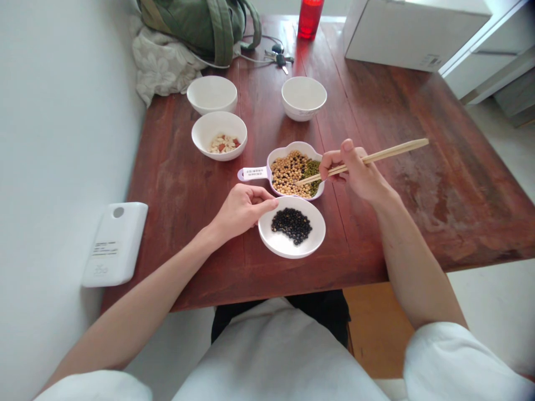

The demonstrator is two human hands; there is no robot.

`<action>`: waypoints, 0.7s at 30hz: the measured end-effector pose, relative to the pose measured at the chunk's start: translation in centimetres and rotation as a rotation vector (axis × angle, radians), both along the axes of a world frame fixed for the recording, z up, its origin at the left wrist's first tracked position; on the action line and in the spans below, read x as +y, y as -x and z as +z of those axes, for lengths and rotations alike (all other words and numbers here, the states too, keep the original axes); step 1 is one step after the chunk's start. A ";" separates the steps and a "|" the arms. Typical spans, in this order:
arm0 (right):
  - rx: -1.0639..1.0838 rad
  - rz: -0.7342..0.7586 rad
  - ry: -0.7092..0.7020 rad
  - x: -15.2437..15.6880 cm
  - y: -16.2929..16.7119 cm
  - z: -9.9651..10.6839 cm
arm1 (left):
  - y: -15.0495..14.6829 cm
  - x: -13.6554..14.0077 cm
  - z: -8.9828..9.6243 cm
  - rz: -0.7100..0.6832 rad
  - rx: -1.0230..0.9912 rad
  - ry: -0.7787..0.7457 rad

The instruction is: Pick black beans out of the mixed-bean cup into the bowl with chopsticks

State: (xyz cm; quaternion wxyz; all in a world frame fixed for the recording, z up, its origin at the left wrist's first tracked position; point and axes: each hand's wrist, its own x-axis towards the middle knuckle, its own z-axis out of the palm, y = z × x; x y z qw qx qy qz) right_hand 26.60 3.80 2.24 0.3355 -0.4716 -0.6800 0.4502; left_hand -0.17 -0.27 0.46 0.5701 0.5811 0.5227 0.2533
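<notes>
My left hand (246, 210) pinches the left rim of a white bowl (292, 249) that holds a heap of black beans (292, 225). Just beyond it lies a flower-shaped dish (244, 175) with a lilac handle and a paper label. Yellow soybeans (288, 165) mixed with black beans fill most of this dish, and green mung beans (312, 170) lie at its right side. My right hand (353, 170) grips a pair of wooden chopsticks (393, 150), whose tips reach down among the soybeans. Whether the tips have caught a bean is too small to tell.
A white bowl (201, 136) with nut pieces stands at the left, a second bowl (212, 89) behind it and a third bowl (304, 100) farther right. Keys (279, 55), a green bag (192, 28), a red bottle (310, 21) and a white box (401, 36) line the back. A white power bank (119, 239) lies left.
</notes>
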 end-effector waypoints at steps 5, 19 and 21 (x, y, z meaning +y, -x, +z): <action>0.001 0.004 -0.013 -0.1 -0.1 0.1 | 0.0 0.0 0.0 -0.004 -0.002 -0.001; 0.060 -0.006 -0.066 -0.1 -0.3 0.2 | 0.1 0.0 -0.1 -0.005 -0.015 0.008; 0.113 0.001 -0.070 0.0 -0.5 0.0 | 0.0 0.0 -0.1 -0.006 -0.014 0.009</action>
